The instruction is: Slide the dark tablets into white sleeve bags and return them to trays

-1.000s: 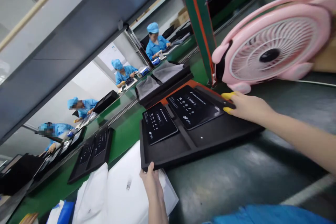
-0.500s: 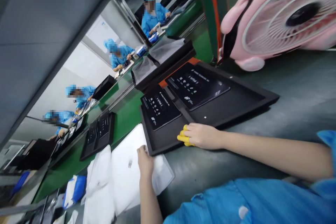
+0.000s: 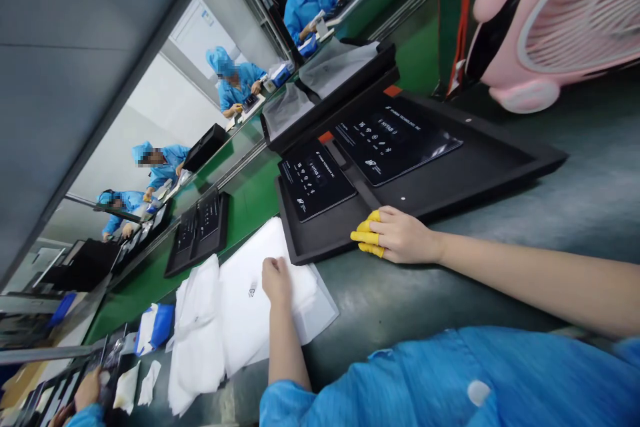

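Observation:
My left hand [image 3: 277,282] is closed, with its fingers curled over a stack of white bags [image 3: 243,320], close to the left corner of a black tray [image 3: 320,255]. Whatever may be in its fingers is hidden. Yellow finger cots cover several fingers of my right hand [image 3: 400,237], which is closed on the tray's near rim; its thumb does not show. Two black tablets with white print lie side by side in the tray, the left tablet [image 3: 317,190] and the right tablet [image 3: 397,145], parted by a narrow divider.
A second tray [image 3: 220,240] with tablets sits further left on the green belt [image 3: 250,203]. Behind mine stands a black tray with translucent bags [image 3: 340,70]. A pink fan [image 3: 525,90] is at right. A blue-and-white packet [image 3: 155,330] lies left. Several co-workers in blue sit along the line.
The whole view has shifted, so the tray, bags and fan appear higher and further right. My left fingers look more curled. A co-worker's hand has come into view at lower left.

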Motion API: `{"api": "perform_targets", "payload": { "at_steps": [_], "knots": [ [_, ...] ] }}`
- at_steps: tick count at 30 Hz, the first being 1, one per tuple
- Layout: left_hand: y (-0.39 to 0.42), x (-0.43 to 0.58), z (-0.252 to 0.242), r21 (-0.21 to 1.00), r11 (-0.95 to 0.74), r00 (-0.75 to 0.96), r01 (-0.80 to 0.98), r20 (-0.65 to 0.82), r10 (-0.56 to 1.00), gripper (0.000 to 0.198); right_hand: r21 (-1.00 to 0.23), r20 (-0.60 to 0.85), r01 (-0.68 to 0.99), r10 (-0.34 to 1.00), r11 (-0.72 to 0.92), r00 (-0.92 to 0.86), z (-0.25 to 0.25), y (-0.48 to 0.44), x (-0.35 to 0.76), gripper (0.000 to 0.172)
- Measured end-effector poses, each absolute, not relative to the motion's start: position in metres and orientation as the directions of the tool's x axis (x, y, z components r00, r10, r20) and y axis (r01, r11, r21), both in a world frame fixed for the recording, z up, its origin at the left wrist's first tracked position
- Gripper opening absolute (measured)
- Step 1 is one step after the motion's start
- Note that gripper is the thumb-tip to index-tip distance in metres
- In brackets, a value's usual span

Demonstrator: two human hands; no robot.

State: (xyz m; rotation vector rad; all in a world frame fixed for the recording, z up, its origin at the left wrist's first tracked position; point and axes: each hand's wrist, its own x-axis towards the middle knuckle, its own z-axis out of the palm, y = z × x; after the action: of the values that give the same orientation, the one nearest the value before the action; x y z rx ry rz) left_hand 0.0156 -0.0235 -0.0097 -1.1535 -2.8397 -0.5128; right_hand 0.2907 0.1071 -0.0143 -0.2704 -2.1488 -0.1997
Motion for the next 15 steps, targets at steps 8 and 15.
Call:
{"api": "perform_targets", "payload": {
  "at_steps": [8,15],
  "knots": [
    [-0.018,0.013,-0.004,0.276,0.708,-0.759,0.650,0.187,0.624,0.012,-0.010,0.859,0.277,0.150,0.961,-0.489,-0.016,0.105,0.293,0.020],
    [-0.048,0.014,0.034,0.496,0.635,-0.800,0.592,0.268,0.536,0.015,-0.063,0.885,0.272,0.179,0.960,-0.429,-0.013,0.104,0.296,0.018]
  ]
}}
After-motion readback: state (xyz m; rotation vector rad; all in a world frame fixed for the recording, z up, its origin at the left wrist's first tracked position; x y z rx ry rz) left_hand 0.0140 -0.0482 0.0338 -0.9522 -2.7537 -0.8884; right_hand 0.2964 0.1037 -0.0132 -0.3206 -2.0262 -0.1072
